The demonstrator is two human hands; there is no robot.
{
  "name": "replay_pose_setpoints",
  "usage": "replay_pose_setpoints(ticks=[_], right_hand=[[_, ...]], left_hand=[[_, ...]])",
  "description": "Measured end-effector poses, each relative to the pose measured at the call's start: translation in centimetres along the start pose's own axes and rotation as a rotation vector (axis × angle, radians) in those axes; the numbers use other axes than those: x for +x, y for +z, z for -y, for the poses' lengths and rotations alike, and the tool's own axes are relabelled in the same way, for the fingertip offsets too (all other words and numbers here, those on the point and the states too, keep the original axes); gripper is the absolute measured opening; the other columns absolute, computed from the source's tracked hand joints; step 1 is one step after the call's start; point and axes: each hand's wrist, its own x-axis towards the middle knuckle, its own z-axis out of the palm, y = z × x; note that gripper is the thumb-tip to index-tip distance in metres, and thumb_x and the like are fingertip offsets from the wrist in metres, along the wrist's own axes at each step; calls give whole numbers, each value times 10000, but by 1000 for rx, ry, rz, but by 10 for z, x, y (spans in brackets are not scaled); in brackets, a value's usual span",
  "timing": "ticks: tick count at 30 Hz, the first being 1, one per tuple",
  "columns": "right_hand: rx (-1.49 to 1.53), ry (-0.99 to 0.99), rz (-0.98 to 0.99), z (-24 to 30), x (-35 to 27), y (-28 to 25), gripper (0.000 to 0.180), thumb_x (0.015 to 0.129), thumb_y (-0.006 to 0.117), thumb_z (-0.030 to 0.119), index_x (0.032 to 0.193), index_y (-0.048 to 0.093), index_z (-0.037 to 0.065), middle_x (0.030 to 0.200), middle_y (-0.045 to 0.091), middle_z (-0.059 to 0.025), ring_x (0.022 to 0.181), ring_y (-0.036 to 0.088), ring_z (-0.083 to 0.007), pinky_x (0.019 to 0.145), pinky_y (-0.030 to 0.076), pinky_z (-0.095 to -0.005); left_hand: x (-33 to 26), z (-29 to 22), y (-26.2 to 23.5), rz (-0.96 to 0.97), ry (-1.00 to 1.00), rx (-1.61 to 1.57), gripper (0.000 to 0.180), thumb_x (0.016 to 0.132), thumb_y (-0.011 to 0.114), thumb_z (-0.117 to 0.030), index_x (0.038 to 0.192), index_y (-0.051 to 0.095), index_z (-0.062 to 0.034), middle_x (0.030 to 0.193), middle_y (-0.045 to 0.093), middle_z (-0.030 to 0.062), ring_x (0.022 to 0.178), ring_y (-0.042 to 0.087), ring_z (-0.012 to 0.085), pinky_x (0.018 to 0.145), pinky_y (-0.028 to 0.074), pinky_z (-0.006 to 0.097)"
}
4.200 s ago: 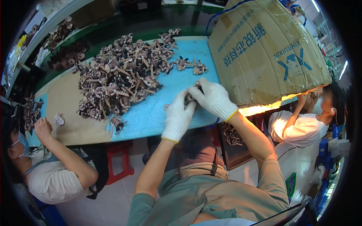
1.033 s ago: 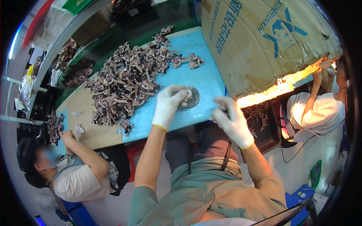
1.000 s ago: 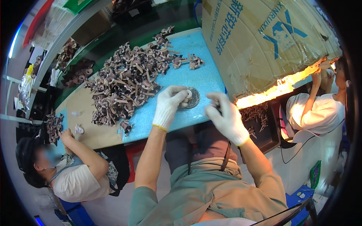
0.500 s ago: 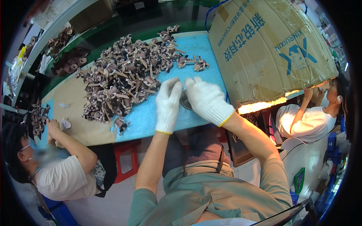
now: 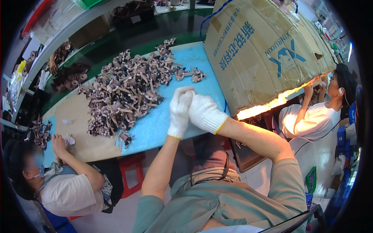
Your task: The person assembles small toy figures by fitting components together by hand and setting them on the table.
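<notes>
My gloved left hand (image 5: 179, 112) and right hand (image 5: 204, 113) meet over the blue mat (image 5: 163, 124) on the counter (image 5: 81, 132), fingers curled and pressed against each other; whether they pinch anything between them cannot be told. The heap of brown pieces (image 5: 128, 91) lies just beyond, within reach, beside a big cardboard box (image 5: 264, 50).
</notes>
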Motion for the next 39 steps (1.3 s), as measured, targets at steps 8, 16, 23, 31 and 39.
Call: replay_pose_setpoints(ticks=[8,16,23,31,39], right_hand=[[266,306,26,16,16,-6,273,982,582,182,1086,662,-57,1008,744,-238,795,777,-360,673,628,-469],[187,219,-77,17,-9,9,257,990,551,200,1079,620,-32,935,728,-258,793,762,-408,667,615,-496],[96,135,34,5,3,1,249,997,551,185,1094,626,-31,930,732,-248,766,757,-413,660,617,-496],[153,170,-113,4,15,8,268,977,567,154,1132,653,-46,924,736,-256,765,765,-408,676,624,-505],[733,300,-299,-26,-17,-34,292,1105,528,369,1226,640,129,1040,740,-228,1003,717,-432,878,553,-524]], left_hand=[[3,-1,-4,-6,102,-141,382,1090,560,-290,1228,677,46,1119,725,124,1062,650,181,995,506,319],[-15,-14,1,75,149,56,394,1089,552,-309,1220,684,38,1118,724,128,1068,650,189,1009,504,326],[0,5,-5,17,41,-104,338,1086,553,-248,1213,686,36,1083,710,86,1015,624,143,951,499,285],[19,16,-16,67,126,-46,347,1080,561,-253,1237,695,25,1082,723,89,1031,643,169,968,503,307],[-31,-31,-34,53,-331,-60,643,1120,523,-527,1363,616,61,1122,732,179,899,724,224,757,595,340]])
